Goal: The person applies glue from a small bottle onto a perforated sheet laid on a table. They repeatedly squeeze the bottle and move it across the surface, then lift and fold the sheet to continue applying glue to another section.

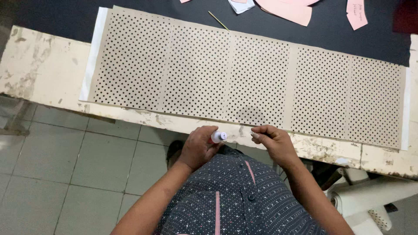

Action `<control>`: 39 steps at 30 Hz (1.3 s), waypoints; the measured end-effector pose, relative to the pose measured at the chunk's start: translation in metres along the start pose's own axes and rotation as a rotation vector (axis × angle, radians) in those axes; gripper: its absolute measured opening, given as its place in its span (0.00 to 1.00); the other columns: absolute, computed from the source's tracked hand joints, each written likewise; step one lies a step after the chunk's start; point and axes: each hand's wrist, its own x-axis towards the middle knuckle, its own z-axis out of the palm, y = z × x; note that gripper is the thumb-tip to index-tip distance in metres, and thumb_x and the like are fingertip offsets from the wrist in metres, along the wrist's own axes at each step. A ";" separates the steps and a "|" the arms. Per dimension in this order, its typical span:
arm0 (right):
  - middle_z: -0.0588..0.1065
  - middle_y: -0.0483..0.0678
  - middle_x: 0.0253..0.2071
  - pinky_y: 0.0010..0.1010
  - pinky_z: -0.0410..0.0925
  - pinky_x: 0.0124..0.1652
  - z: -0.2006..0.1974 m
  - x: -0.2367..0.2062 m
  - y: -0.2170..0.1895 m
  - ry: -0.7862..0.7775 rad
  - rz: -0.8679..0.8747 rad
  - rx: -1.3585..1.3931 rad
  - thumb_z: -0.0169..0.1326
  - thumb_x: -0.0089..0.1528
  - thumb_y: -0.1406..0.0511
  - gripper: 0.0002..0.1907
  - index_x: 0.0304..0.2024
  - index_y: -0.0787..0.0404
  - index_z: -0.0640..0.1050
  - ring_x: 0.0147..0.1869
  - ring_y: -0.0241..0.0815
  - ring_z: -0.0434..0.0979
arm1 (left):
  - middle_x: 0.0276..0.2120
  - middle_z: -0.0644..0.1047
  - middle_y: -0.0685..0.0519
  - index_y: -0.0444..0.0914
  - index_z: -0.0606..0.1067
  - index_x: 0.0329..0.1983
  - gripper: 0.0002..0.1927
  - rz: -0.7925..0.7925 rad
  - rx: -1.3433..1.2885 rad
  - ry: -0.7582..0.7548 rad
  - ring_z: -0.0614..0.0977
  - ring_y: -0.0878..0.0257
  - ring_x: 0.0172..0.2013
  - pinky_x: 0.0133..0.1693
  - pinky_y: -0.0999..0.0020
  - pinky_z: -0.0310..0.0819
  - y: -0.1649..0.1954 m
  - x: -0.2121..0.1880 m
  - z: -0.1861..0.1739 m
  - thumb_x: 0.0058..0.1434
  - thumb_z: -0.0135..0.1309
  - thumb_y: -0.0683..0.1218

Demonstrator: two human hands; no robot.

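My left hand (198,146) is closed around a small white tube with a red band, a marker or glue stick (217,137), held at the near edge of the table. My right hand (272,141) sits close beside it with the fingers curled, fingertips near the tube's end; whether it holds a cap is hidden. Just beyond both hands lies a long beige perforated sheet (244,78) with rows of dark holes, spread flat over a white layer on the table.
The worn, chipped cream table edge (43,69) runs left to right. Dark cloth (331,30) covers the far side, with pink paper pieces (287,11) and a thin yellow stick (217,20). White rolls (370,196) stand at the lower right above the tiled floor (65,165).
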 end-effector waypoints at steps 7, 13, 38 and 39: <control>0.81 0.49 0.37 0.30 0.75 0.42 -0.029 -0.002 0.002 -0.025 -0.067 0.102 0.59 0.63 0.68 0.09 0.43 0.67 0.80 0.40 0.35 0.81 | 0.44 0.79 0.48 0.38 0.74 0.55 0.26 0.082 -0.009 -0.001 0.80 0.50 0.45 0.48 0.57 0.76 0.041 0.025 0.021 0.56 0.67 0.50; 0.82 0.50 0.38 0.26 0.76 0.44 -0.035 0.022 -0.006 -0.012 -0.096 0.232 0.57 0.62 0.70 0.09 0.44 0.67 0.81 0.42 0.35 0.83 | 0.41 0.77 0.49 0.40 0.75 0.54 0.27 0.152 0.060 -0.055 0.79 0.51 0.42 0.43 0.56 0.75 0.040 0.075 0.022 0.53 0.69 0.51; 0.82 0.47 0.40 0.28 0.75 0.46 -0.009 0.110 -0.023 0.067 0.013 0.509 0.58 0.61 0.70 0.12 0.47 0.67 0.80 0.43 0.34 0.81 | 0.35 0.68 0.52 0.45 0.78 0.54 0.18 0.400 0.398 -0.104 0.73 0.55 0.38 0.37 0.58 0.69 0.012 0.200 -0.009 0.59 0.62 0.45; 0.82 0.46 0.41 0.28 0.75 0.46 -0.008 0.114 -0.023 0.064 -0.008 0.518 0.58 0.61 0.71 0.12 0.47 0.67 0.79 0.44 0.34 0.81 | 0.35 0.68 0.52 0.45 0.78 0.54 0.18 0.391 0.386 -0.115 0.72 0.55 0.37 0.37 0.58 0.69 0.007 0.204 -0.008 0.59 0.62 0.46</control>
